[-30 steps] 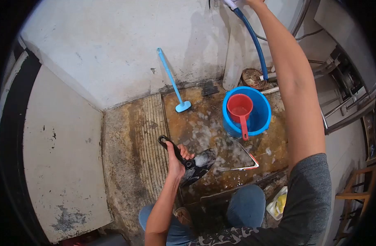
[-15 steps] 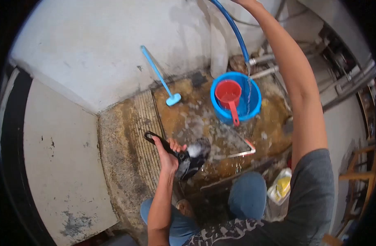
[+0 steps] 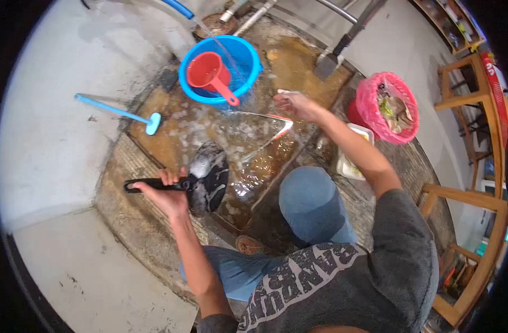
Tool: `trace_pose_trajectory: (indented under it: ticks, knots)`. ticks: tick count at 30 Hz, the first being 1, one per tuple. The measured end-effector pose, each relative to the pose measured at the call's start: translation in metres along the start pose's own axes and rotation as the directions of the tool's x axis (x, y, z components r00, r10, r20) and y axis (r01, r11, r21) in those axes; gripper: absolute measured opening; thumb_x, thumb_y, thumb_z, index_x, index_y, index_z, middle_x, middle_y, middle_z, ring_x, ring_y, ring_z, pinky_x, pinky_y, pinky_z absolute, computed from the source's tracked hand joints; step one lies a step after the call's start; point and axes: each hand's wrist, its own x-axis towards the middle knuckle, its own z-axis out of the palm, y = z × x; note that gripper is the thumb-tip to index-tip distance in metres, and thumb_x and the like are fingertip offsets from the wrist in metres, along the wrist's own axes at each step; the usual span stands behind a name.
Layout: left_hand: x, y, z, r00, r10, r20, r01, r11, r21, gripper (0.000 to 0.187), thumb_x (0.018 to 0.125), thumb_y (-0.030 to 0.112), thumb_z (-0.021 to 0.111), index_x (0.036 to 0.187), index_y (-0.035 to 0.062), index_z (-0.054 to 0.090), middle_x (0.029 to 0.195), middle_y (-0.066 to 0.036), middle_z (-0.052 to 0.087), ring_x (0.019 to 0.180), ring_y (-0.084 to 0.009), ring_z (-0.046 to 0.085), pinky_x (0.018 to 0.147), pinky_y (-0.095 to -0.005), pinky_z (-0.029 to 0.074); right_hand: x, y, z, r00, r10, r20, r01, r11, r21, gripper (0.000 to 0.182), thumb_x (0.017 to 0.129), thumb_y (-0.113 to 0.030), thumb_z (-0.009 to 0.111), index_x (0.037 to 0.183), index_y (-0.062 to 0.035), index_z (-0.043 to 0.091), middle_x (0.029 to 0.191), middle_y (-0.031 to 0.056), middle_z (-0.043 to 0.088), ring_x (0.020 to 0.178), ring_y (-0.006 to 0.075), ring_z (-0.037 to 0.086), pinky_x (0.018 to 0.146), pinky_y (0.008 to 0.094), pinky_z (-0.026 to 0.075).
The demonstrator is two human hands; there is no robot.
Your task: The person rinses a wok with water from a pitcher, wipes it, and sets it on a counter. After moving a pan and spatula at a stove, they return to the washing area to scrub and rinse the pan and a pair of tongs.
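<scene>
Lowered from overhead, right hand (image 3: 297,105) curls, contents unclear, leaving hose (image 3: 178,7) running untended, while left hand (image 3: 168,198) grips pan (image 3: 216,180).

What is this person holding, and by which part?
The left hand grips a rounded black, soap-streaked pan by its long handle. Whether the right hand holds anything cannot be told.

A floor-level washing area, in a home or a business; unclear which.
A blue hose (image 3: 178,8) pours water into a blue bucket (image 3: 255,69) near a soapy black pan (image 3: 216,188); suds streak the stained floor (image 3: 293,60), by bare pipes (image 3: 256,16) and a scuffed wall (image 3: 49,144).
</scene>
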Motion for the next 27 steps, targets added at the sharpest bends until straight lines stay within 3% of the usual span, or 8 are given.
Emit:
trace_pose_trajectory:
  ticks: [7,8,11,14,18,21,23,27]
  knots:
    - [-0.027,0.007,0.025,0.995,0.096,-0.032,-0.097,0.995,-0.025,0.071,0.065,0.081,0.039,0.059,0.0115,0.03,0.057,0.0,0.031,0.055,-0.0144,0.033,0.078,-0.0426,0.038,0.14,0.029,0.084,0.989,-0.106,-0.099,0.13,0.95,0.285,0.043,0.088,-0.045,0.037,0.101,-0.0088,0.056,0.083,0.0061,0.057,0.072,0.0173,0.047,0.067,0.0367,0.039]
    - [-0.032,0.009,0.027,0.993,0.112,-0.028,-0.112,0.994,-0.01,0.07,0.065,0.081,0.039,0.059,0.0117,0.03,0.057,0.0,0.03,0.054,-0.0139,0.032,0.077,-0.0424,0.039,0.122,0.012,0.086,0.992,0.013,-0.122,0.023,0.957,0.288,0.047,0.088,-0.044,0.037,0.102,-0.0034,0.057,0.089,0.0127,0.061,0.078,0.0249,0.054,0.07,0.0399,0.042]
    - [-0.037,0.013,0.031,0.989,0.148,-0.027,-0.146,0.988,0.056,0.07,0.066,0.081,0.037,0.059,0.0122,0.026,0.057,0.0,0.03,0.053,-0.0144,0.03,0.078,-0.0419,0.039,0.19,0.053,0.086,0.857,-0.125,-0.5,0.021,0.978,-0.21,0.042,0.089,-0.043,0.039,0.076,-0.0068,0.057,0.066,0.0058,0.056,0.056,0.0178,0.05,0.051,0.0337,0.039]
    - [-0.032,0.008,0.028,0.984,0.171,-0.043,-0.166,0.98,0.111,0.07,0.068,0.08,0.036,0.059,0.0117,0.026,0.057,-0.002,0.03,0.055,-0.0147,0.03,0.076,-0.0443,0.04,0.132,0.032,0.066,0.798,-0.141,-0.586,0.058,0.986,-0.159,0.046,0.088,-0.043,0.043,0.071,-0.0033,0.058,0.061,0.0072,0.054,0.057,0.0206,0.05,0.051,0.0371,0.037]
    - [-0.029,0.004,0.023,0.985,0.172,-0.019,-0.168,0.977,0.13,0.07,0.069,0.08,0.037,0.058,0.0116,0.027,0.056,-0.002,0.029,0.055,-0.0154,0.029,0.074,-0.041,0.039,0.114,0.047,0.029,0.948,-0.086,-0.305,0.095,0.995,0.013,0.051,0.082,-0.044,0.051,0.098,0.0032,0.058,0.094,0.0235,0.061,0.092,0.038,0.058,0.08,0.0415,0.045]
    - [-0.028,0.0,0.025,0.977,0.197,-0.082,-0.183,0.972,0.144,0.069,0.069,0.08,0.035,0.058,0.0123,0.028,0.058,-0.002,0.031,0.057,-0.017,0.033,0.078,-0.0438,0.038,0.035,0.027,-0.005,0.888,-0.423,-0.179,0.217,0.73,-0.648,0.051,0.08,-0.044,0.053,0.1,0.0023,0.057,0.092,0.0212,0.062,0.088,0.0371,0.059,0.078,0.0421,0.045]
    - [-0.03,-0.003,0.03,0.978,0.164,-0.125,-0.151,0.982,0.113,0.069,0.069,0.08,0.035,0.058,0.0122,0.028,0.059,-0.003,0.033,0.06,-0.0185,0.036,0.08,-0.0453,0.036,-0.049,0.012,-0.035,0.69,-0.713,-0.126,0.342,0.474,-0.811,0.041,0.08,-0.04,0.056,0.091,-0.0009,0.06,0.087,0.0212,0.062,0.08,0.0351,0.06,0.068,0.0409,0.046]
    - [-0.024,-0.004,0.021,0.988,0.119,-0.097,-0.109,0.989,0.098,0.07,0.067,0.081,0.034,0.057,0.0117,0.03,0.06,-0.004,0.035,0.067,-0.0213,0.041,0.085,-0.0475,0.032,-0.164,0.012,-0.108,0.883,-0.409,-0.232,-0.043,0.421,-0.906,0.043,0.076,-0.037,0.061,0.104,-0.0049,0.054,0.096,0.0213,0.058,0.093,0.0347,0.055,0.079,0.0427,0.044]
